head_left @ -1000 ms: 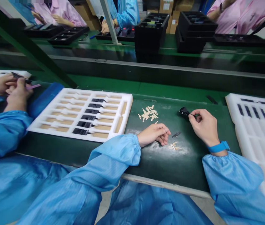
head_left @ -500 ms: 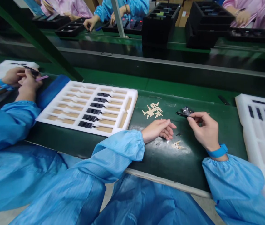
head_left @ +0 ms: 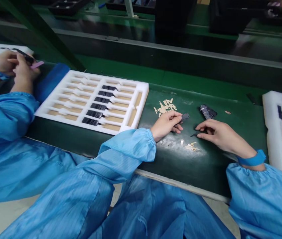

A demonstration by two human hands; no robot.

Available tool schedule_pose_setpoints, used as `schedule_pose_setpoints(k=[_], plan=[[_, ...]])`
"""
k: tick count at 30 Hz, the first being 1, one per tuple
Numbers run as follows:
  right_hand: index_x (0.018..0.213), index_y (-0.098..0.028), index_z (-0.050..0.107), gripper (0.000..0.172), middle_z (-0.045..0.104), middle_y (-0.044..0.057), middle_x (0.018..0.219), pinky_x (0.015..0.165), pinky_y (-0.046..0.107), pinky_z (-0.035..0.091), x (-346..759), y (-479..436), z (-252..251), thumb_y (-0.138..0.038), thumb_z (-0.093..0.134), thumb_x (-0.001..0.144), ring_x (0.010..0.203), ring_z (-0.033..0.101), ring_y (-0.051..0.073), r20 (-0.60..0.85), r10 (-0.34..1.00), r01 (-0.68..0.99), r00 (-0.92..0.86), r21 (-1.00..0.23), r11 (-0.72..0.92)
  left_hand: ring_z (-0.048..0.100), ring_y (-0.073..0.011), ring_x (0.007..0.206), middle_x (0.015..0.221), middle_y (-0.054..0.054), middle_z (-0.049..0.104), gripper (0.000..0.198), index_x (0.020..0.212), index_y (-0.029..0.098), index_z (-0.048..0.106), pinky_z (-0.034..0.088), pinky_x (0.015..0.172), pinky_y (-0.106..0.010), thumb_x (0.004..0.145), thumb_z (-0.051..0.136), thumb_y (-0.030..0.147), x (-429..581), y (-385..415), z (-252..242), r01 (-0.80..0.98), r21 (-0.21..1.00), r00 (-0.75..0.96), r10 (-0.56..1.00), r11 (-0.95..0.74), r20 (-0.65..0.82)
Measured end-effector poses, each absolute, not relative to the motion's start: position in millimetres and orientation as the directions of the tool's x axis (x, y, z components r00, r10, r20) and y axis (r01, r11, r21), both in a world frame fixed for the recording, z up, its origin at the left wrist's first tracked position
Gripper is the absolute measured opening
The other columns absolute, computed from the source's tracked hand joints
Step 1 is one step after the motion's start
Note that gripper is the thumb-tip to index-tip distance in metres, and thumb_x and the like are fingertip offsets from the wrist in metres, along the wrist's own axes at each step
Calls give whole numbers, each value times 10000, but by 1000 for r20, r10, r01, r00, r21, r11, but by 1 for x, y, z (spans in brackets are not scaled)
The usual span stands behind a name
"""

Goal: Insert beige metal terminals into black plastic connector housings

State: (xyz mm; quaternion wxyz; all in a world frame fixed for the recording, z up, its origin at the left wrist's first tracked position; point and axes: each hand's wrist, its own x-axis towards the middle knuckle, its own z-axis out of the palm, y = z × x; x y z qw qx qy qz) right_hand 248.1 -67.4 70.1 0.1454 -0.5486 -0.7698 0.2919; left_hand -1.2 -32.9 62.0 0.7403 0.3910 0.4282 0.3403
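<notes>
My left hand (head_left: 166, 123) rests on the dark green mat (head_left: 205, 166) and pinches a small dark grey flat part (head_left: 185, 117) between its fingertips. My right hand (head_left: 218, 134) lies low on the mat, fingers curled, with its fingertips on a tiny dark piece (head_left: 194, 135). A black rectangular part (head_left: 207, 111) lies flat on the mat just beyond my right hand, apart from it. A heap of small beige pieces (head_left: 165, 106) sits beyond my left hand. A few more beige bits (head_left: 190, 146) lie between my hands.
A white foam tray (head_left: 63, 109) with several black parts in its slots lies to the left. Another white foam tray (head_left: 277, 132) stands at the right edge. A co-worker's hands (head_left: 18, 68) work at the far left. A conveyor runs behind the mat.
My right hand set the black rectangular part down on the mat and dropped to the tiny dark piece. My left hand moved forward and now pinches a small grey part.
</notes>
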Motion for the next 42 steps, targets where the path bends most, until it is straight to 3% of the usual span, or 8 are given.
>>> schedule_pose_setpoints(k=[4,9,12,17,24,31,36,42], plan=[[875,-226,700,191,629,57,906,654,317,461,241,-70,70,-408,649,900,698,569,179,-81,907,758,-414,-581,295,633,-90,507,866,-23,674,60,987,162,456,451,404,-167,1039,428,170,0,-35,64,-113,877,433,818,466,-379],[878,-227,673,152,627,27,813,597,303,418,237,-70,70,-369,637,921,616,533,161,-60,919,757,-390,-589,283,525,-60,418,679,52,572,65,992,180,442,338,359,-130,1046,411,200,-1,-35,61,-76,903,451,822,423,-347],[887,-232,683,174,607,6,709,553,298,394,236,-70,70,-400,654,921,573,512,162,-51,938,752,-342,-614,240,516,-50,429,681,69,511,17,1015,165,481,335,363,-134,1012,465,166,-1,-35,62,-73,914,443,834,399,-329],[982,-248,722,197,650,59,915,655,330,472,237,-71,65,-422,666,908,723,594,199,20,919,733,-393,-596,327,529,-49,463,718,58,506,91,1062,141,513,365,381,-149,981,479,117,-1,-36,61,-60,928,447,841,368,-304],[870,-224,664,154,620,29,795,600,298,438,234,-72,71,-362,630,928,635,539,165,-75,927,731,-369,-639,239,547,-58,496,722,41,541,128,1084,124,537,390,408,-152,959,511,131,-3,-35,54,-37,942,475,835,333,-276],[1057,-201,697,319,676,40,861,633,283,502,207,-78,74,-463,736,880,706,592,160,-80,966,273,-244,-962,-11,489,-62,477,600,54,533,357,1186,117,596,405,457,-155,900,679,314,-7,-40,60,51,963,539,805,263,-249],[944,-216,704,186,712,53,932,615,292,515,194,-83,64,-380,762,879,641,594,137,-10,986,55,-165,-998,-1,492,-71,480,590,25,544,373,1065,101,649,397,447,-162,879,697,420,-9,-39,56,-28,936,607,750,351,-263],[857,-215,731,173,644,77,1111,596,259,503,195,-84,57,-379,786,846,767,597,145,68,985,77,-157,-994,81,504,-69,480,577,25,543,424,967,105,638,406,460,-160,819,758,484,-9,-38,54,-48,922,639,721,383,-267]])
